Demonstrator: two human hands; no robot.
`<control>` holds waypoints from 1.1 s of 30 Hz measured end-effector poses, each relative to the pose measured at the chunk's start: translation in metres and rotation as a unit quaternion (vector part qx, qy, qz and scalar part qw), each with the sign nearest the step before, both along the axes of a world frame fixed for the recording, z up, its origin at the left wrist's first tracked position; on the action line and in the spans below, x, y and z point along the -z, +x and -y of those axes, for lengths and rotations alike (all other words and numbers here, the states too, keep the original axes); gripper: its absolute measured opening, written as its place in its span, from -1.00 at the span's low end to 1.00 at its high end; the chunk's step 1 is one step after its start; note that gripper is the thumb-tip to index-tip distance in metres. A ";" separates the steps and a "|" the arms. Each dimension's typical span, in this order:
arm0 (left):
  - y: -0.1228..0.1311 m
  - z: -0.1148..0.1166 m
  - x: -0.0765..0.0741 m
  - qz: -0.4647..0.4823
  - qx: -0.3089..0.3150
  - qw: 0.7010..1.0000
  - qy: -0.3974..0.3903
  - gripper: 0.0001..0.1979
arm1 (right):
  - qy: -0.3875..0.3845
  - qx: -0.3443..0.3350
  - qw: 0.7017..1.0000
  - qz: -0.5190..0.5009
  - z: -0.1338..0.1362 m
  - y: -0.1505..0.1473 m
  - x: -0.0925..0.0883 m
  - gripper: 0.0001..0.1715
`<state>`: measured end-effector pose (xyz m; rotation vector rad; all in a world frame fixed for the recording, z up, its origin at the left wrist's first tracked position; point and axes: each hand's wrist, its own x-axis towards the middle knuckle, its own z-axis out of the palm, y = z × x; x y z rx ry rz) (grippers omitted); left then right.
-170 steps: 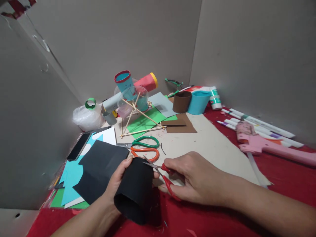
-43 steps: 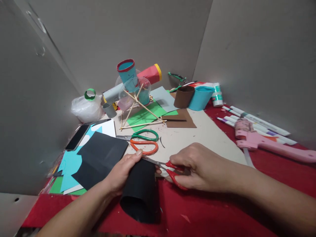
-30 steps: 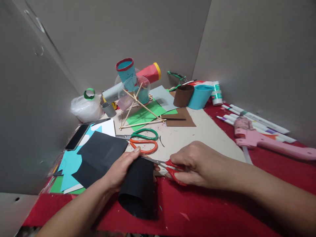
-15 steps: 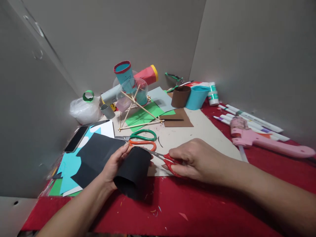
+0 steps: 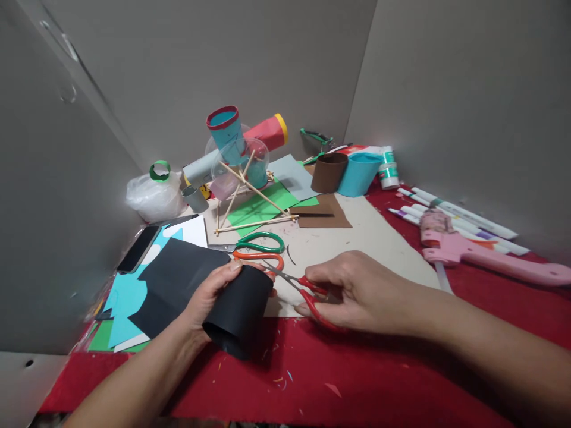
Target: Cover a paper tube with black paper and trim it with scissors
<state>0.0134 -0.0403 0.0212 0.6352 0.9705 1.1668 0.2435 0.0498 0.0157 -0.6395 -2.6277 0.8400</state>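
Note:
A black paper tube (image 5: 241,306) is gripped in my left hand (image 5: 209,297), tilted with one open end toward me. My thumb rests near its far rim and the other fingers are mostly hidden behind it. In my right hand (image 5: 352,291) are small red-handled scissors (image 5: 319,303), fingers through the loops. Their blades are parted and reach the tube's far right rim; whether the paper lies between them I cannot tell. Just beyond the tube lie larger scissors (image 5: 261,242) with one green and one orange handle.
Black sheet paper (image 5: 178,285), blue cutouts (image 5: 127,297) and a phone (image 5: 138,249) lie at left. Behind stand a stick frame (image 5: 254,226), a brown tube (image 5: 329,173) and a blue tube (image 5: 359,175). Markers (image 5: 468,214) and a pink glue gun (image 5: 491,261) lie right on red cloth (image 5: 357,380).
The red scissors' handles have spread wider and the blades have parted more. The black tube has shifted and tilted slightly in my left hand. The view has moved a little.

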 end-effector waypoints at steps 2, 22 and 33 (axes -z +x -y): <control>0.002 0.000 -0.002 -0.025 0.008 1.000 0.010 -0.63 | 0.004 -0.005 1.000 0.014 0.001 0.000 0.000 -0.74; 0.001 0.002 0.003 -0.146 0.025 0.989 0.000 -0.62 | 0.035 -0.031 0.999 0.003 0.000 0.000 0.008 -0.68; 0.001 0.001 0.002 -0.157 0.034 0.987 -0.014 -0.56 | 0.035 -0.038 0.999 0.003 -0.002 0.001 0.008 -0.66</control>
